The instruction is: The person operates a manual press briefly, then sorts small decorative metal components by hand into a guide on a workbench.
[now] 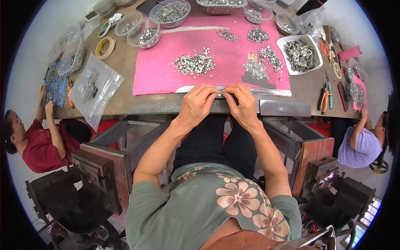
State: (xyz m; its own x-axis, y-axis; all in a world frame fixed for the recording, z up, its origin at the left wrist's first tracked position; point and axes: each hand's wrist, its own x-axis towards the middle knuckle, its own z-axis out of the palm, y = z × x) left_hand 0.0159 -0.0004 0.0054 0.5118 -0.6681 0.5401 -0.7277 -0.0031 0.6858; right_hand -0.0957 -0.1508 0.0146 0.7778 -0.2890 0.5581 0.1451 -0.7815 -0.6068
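My left hand [197, 104] and my right hand [242, 105] meet at the front edge of the bench, their fingertips pinched close together. Between them shows a small shiny metal piece [219, 95]; its exact shape is too small to make out. Just beyond the hands lies a pink mat [154, 73]. On it sit a loose pile of small silvery metal parts [194, 63] and, to the right, thin metal pieces [255, 69] on a dark grey plate [257, 81]. More small parts [271, 58] are heaped beside these.
A white tray [319, 68] of metal parts stands right of the mat, with pliers [322, 100] nearby. Plastic tubs [157, 39] line the back. Left are a tape roll [111, 50] and a plastic bag [110, 77]. A metal strip [285, 108] lies on the front edge. Co-workers sit at both sides.
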